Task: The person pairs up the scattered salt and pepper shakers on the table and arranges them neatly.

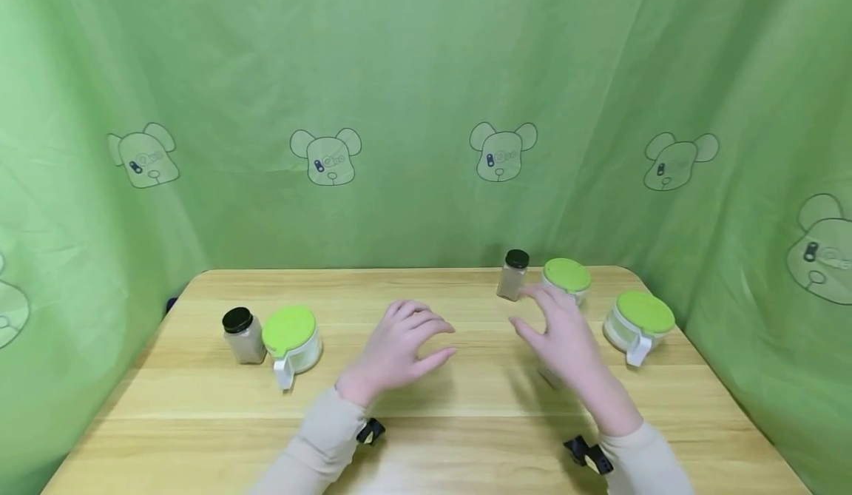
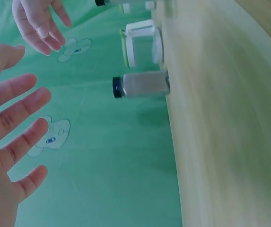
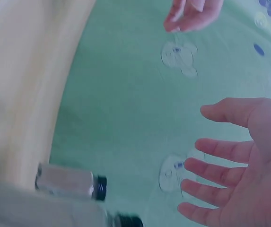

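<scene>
fingers spread and holding nothing, the left hand (image 1: 399,341) hung over the middle of the wooden table (image 1: 466,443). the right hand (image 1: 562,336), also empty with its thumb apart, hung nearest the far jar (image 1: 511,279), black-capped and upright just beside the far pot (image 1: 566,274), green-lidded and partly covered by that hand. the outer pot (image 1: 640,317) stood near the right edge, and at the left the pale jar (image 1: 246,338) stood beside the left pot (image 1: 293,336). i judged the step to be a reach, with nothing yet taken up; a grip on the far jar would have called for lowering the right hand and curling thumb and fingers round it, minding the pot beside it. from the head view i caught only a scrap (image 1: 550,376) under the right wrist; the right wrist view showed a blurred foreground jar (image 3: 40,208) there, probably the same thing. the left wrist view alone showed the far pot side-on, clear of the hand.
</scene>
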### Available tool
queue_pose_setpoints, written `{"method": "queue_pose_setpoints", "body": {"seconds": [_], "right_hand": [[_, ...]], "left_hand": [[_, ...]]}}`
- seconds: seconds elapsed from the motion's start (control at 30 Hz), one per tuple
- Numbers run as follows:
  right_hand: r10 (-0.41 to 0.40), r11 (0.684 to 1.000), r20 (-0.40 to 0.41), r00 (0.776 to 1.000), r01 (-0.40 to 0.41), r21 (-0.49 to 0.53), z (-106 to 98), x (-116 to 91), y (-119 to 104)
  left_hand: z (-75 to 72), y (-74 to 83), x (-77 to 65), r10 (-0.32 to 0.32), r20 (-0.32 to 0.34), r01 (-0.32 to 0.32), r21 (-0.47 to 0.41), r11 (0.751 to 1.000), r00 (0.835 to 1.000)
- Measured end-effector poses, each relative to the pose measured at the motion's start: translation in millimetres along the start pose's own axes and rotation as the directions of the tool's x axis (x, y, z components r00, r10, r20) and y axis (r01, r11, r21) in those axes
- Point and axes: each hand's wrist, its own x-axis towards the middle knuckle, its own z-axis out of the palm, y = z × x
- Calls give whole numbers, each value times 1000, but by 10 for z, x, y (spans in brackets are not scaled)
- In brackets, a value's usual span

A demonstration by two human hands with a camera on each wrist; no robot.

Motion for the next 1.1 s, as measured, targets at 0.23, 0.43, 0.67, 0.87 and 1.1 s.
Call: {"method": "queue_pose_setpoints", "body": {"seconds": [0.23,0.43,0.67,0.87,1.1], "right_hand": [[56,996,-58,997,-52,70,-187,43,203],[89,994,-81,993,-83,73,-347,61,332],[155,986,-149,977,-143,90,-482,78,490],[239,970,-173,955,-229,77,-581,79,600],[366,930,-209,907,-348,117,-674,72,853]], "left_hand": [[107,125,190,-18,23,19,-24,1000,1000],[188,226,358,-26,37,28,-50,998,999],[303,342,540,-55,60,59,-64,996,997],[419,443,670,-63,81,66,-37,997,995],[534,550,775,-119,112,127,-73,989,987]]}}
